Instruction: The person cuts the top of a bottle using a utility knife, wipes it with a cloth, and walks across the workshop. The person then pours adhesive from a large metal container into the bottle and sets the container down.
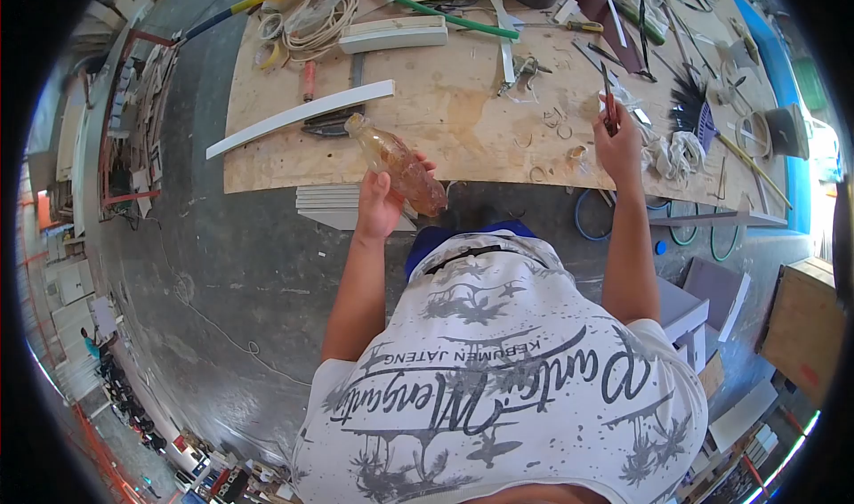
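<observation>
Bottle (pixel 388 155) with brownish contents (pixel 414 184) tilts in the left grip (pixel 381 203)

The left hand (pixel 378 201) holds a cloudy brown bottle (pixel 397 166) on a slant near the edge of a big wooden table (pixel 485 153). The right hand (pixel 621 150) holds a thin, pointy tool (pixel 610 105) near a crumpled white rag (pixel 673 159). A long white strip (pixel 302 118), a green tube (pixel 436 14) and a black brush (pixel 688 102) are on the table too.

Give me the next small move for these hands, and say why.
Probably bring the slim tool in the right hand toward the bottle: the left hand holds the bottle tilted, and tool and bottle are well apart.
</observation>
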The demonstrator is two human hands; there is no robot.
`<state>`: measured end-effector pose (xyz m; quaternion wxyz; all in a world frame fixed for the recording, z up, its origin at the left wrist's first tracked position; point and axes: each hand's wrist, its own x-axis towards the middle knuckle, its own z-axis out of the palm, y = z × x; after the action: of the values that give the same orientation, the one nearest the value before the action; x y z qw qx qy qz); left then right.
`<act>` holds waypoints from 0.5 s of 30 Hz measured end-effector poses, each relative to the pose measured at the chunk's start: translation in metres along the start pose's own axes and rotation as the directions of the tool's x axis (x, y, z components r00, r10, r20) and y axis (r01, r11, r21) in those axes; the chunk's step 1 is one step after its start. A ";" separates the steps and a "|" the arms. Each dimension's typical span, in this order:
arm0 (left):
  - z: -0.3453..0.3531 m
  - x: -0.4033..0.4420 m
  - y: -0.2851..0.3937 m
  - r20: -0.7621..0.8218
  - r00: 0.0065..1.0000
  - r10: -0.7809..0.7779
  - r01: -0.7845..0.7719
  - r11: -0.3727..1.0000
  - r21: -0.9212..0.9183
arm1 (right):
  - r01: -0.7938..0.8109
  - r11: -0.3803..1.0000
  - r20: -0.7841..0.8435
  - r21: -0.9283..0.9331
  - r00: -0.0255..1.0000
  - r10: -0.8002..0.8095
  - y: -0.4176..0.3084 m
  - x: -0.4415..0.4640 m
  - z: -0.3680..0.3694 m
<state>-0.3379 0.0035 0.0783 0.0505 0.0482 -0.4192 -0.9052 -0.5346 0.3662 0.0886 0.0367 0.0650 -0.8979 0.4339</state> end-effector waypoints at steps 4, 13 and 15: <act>-0.008 0.014 -0.001 0.044 0.993 0.109 -0.111 0.993 0.049 | -0.026 1.000 0.045 -0.002 0.999 0.026 0.006 -0.014 0.003; -0.127 0.050 -0.084 -0.324 0.918 0.228 0.010 0.804 0.595 | -0.219 0.947 0.175 0.236 0.968 0.181 0.019 -0.049 0.008; -0.103 0.050 -0.056 -0.435 0.865 0.250 0.048 0.822 0.567 | -0.152 0.958 0.131 0.243 0.984 0.123 0.011 -0.062 0.005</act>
<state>-0.3774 -0.0446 -0.0332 0.1884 0.2659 -0.6407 -0.6952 -0.4747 0.3742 0.0692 -0.0538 0.0314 -0.8385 0.5413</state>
